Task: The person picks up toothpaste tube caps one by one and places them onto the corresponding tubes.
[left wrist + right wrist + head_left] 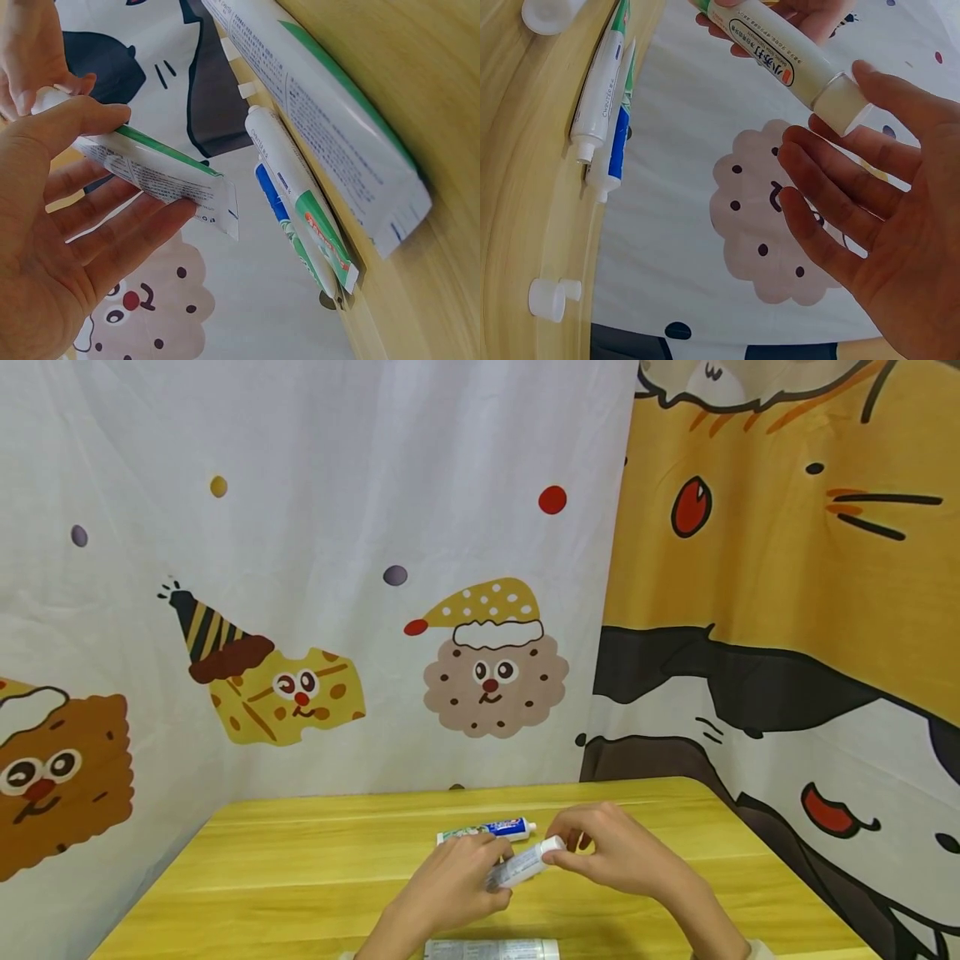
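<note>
A white toothpaste tube (519, 867) with a green stripe slants up to the right between the two hands. My left hand (459, 881) grips its body between thumb and fingers; the flat crimped end juts past the fingers in the left wrist view. At the other end sits a white cap (842, 103), and my right hand (611, 850) pinches it between thumb and index finger. The other right fingers are spread loosely. Behind the hands lies a blue, white and green toothpaste tube (510, 830), its nozzle bare.
Beside the blue tube lies a white toothpaste tube (598, 101), also uncapped. Another capped tube (491, 950) lies at the table's near edge. Two small white caps (547, 300) stand on the wooden table (300, 877). A cartoon-printed curtain (322, 527) hangs behind it.
</note>
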A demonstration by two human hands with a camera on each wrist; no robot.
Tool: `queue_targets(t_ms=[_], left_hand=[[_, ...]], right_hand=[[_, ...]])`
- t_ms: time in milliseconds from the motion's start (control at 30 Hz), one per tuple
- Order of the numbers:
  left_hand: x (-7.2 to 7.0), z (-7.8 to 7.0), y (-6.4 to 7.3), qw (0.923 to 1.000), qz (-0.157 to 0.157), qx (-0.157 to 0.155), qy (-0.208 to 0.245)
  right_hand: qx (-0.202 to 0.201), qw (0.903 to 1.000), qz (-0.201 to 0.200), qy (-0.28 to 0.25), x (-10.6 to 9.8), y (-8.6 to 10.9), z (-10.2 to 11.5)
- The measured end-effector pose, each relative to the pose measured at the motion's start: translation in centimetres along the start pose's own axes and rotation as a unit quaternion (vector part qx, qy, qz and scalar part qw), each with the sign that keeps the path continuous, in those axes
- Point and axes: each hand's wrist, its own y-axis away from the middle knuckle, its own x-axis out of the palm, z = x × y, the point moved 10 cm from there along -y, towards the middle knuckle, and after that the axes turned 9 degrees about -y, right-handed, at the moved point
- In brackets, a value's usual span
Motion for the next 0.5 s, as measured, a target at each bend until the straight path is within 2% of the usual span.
queue_targets(t_ms=[333,500], left_hand=[[0.1,0.2,-0.06,1.0,0.0,-0.005,-0.004],[0.15,0.21,-0.08,1.0,0.001,-0.005,-0.003]], right_hand=[[-0.025,0.9997,-0.003,-0.004,-0.08,0.14,0.54],[-0.023,0.9997,0.001,-0.002,-0.05,0.16,0.48]])
